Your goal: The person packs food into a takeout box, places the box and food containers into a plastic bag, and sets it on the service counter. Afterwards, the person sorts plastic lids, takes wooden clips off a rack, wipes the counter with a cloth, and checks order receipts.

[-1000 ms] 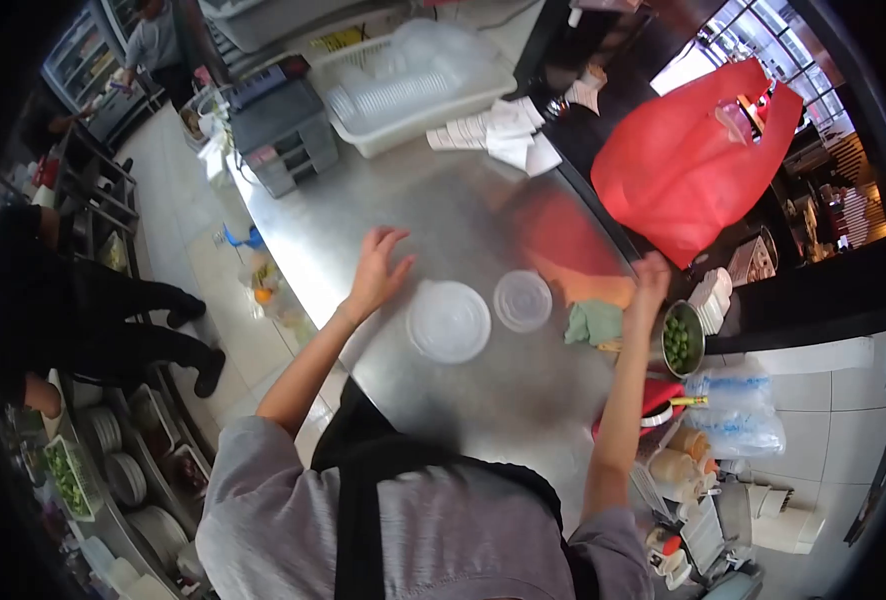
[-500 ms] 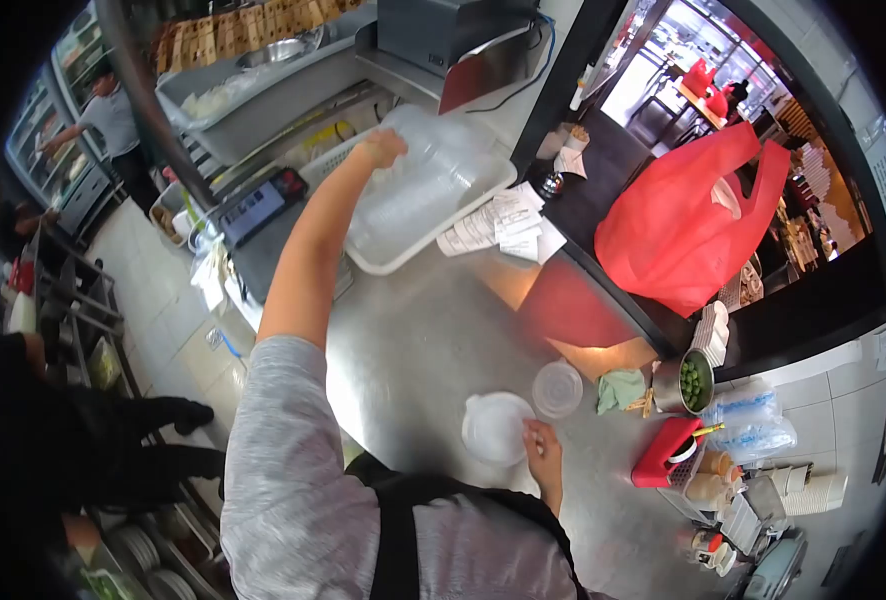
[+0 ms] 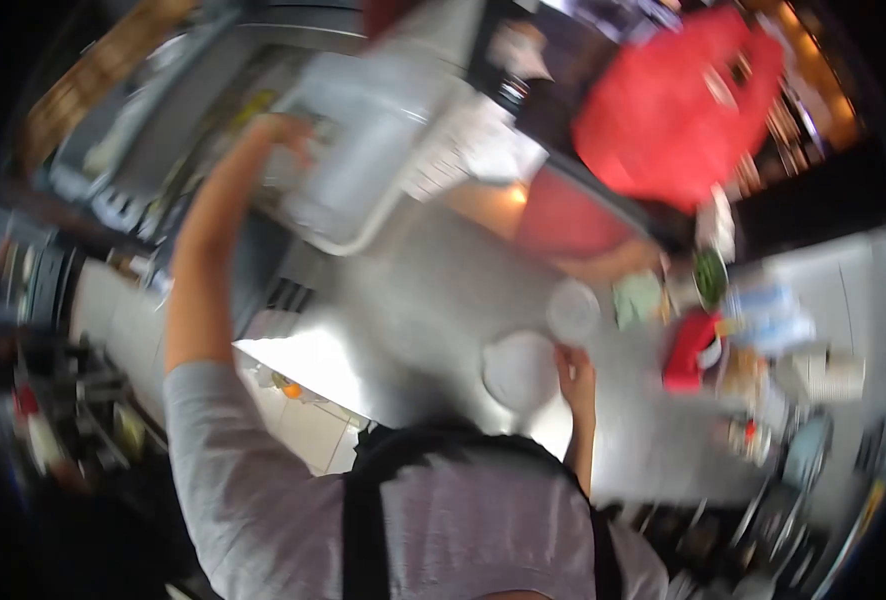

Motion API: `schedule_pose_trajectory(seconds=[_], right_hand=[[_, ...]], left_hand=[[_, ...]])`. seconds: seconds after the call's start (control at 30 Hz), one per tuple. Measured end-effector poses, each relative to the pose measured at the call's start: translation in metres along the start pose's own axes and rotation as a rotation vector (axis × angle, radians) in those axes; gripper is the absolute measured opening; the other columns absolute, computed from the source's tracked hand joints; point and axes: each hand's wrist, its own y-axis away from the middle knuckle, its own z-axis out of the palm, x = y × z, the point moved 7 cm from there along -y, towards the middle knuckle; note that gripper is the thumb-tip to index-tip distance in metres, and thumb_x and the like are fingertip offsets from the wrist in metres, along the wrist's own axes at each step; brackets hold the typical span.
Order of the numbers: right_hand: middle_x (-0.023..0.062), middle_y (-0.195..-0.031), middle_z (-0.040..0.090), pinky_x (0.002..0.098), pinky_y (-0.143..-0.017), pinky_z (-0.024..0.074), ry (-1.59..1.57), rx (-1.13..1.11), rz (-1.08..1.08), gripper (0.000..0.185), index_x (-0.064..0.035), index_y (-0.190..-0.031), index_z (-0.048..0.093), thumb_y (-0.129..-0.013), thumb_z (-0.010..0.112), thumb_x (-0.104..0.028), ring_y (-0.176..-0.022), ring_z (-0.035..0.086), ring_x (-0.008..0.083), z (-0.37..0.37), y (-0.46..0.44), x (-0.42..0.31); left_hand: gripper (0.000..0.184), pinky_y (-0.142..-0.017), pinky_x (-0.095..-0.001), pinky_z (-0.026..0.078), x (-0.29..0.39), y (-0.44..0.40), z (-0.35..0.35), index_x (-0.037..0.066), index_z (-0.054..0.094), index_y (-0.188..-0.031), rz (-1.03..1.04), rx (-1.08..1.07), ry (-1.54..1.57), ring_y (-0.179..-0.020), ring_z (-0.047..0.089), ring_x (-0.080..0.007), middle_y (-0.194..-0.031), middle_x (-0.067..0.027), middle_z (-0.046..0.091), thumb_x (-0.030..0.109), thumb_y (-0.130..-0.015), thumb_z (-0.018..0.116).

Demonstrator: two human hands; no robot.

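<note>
My right hand (image 3: 576, 376) pinches the right edge of a white round container (image 3: 520, 371) with a small tab, on the steel counter (image 3: 433, 290). Just above it sits a small clear round lid or tub (image 3: 573, 310), apart from my fingers. My left arm stretches far forward. At its end, my left hand (image 3: 285, 135) hovers over the left side of a white bin (image 3: 348, 247) holding clear plastic pieces (image 3: 358, 155). Motion blur smears its fingers, and I cannot make out whether anything is in them.
A red plastic bag (image 3: 663, 110) stands on the dark ledge. Paper slips (image 3: 493, 145) lie beside the bin. To the right are a green cloth (image 3: 638, 299), a pot of green items (image 3: 709, 277), a red holder (image 3: 691, 352) and stacked cups (image 3: 828, 375).
My left hand has shifted left across the bin. The view has turned and blurred, so the counter things sit higher. My right hand stays at the round container's edge.
</note>
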Motion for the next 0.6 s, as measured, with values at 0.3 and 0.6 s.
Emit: schedule_pose_trajectory(seconds=[0.3, 0.6], right_hand=[[0.0168, -0.099, 0.060, 0.0392, -0.081, 0.0451, 0.127, 0.314, 0.046, 0.034, -0.0027, -0.102, 0.060, -0.074, 0.071, -0.019, -0.093, 0.058, 0.0313, -0.051, -0.040, 0.026], [0.0179, -0.114, 0.050, 0.0444, -0.089, 0.0374, 0.513, 0.077, 0.206, 0.093, -0.0028, -0.116, 0.042, -0.042, 0.087, -0.036, -0.108, 0.045, 0.0370, -0.007, -0.073, 0.068]], left_hand=[[0.053, -0.100, -0.0379, 0.034, 0.008, -0.015, 0.004, 0.007, 0.059, -0.109, 0.288, 0.193, 0.347, -0.116, 0.046, -0.0278, -0.120, -0.0138, 0.053, 0.018, -0.058, 0.073], [0.085, -0.105, -0.0367, 0.029, 0.021, 0.041, -0.023, 0.018, 0.038, -0.136, 0.150, 0.211, 0.181, -0.127, 0.036, -0.0274, -0.134, -0.0132, 0.042, 0.026, -0.059, 0.074]])
